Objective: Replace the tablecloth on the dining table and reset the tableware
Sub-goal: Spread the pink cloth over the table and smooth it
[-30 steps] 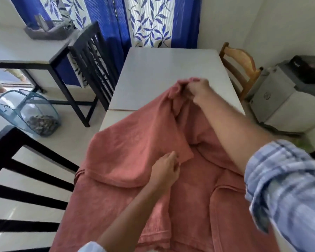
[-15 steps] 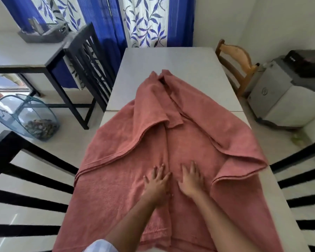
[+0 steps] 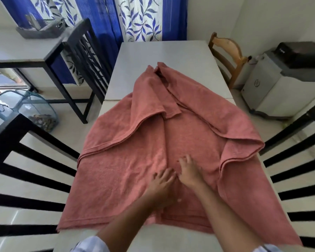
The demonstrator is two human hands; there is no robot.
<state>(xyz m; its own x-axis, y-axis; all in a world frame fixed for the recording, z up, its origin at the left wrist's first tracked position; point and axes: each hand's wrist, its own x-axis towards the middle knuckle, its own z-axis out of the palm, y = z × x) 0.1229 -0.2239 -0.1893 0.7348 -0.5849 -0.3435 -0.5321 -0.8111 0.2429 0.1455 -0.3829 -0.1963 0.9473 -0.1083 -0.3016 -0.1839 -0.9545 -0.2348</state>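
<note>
- Tablecloth (image 3: 127,171): a salmon-pink cloth lying on the near half of the dining table (image 3: 164,57), not yet spread. Its left fold (image 3: 135,115) and right fold (image 3: 225,128) are turned in over the middle and meet in a bunched peak toward the far end. The far part of the tabletop shows bare, and the cloth's near right part hangs over the table's right edge.
- Left hand (image 3: 162,180) and right hand (image 3: 188,171) lie palm-down, side by side, on the middle of the cloth at the near end. The fingers are spread wide and grip nothing.
- The step in hand looks like flattening and opening the cloth.
- To do it well, one palm should probably pin the centre while the other takes a fold by its hem and lays it outward, left first, then right.
- The peak then likely needs drawing toward the far end until the whole top is covered.
- Smoothing works best from the centre outward, so creases run off the edges.
- The overhang should be checked on both long sides, since the right already hangs lower than the left.
- The tabletop looks smooth, so hard pulls may drag the whole cloth off line.
</note>
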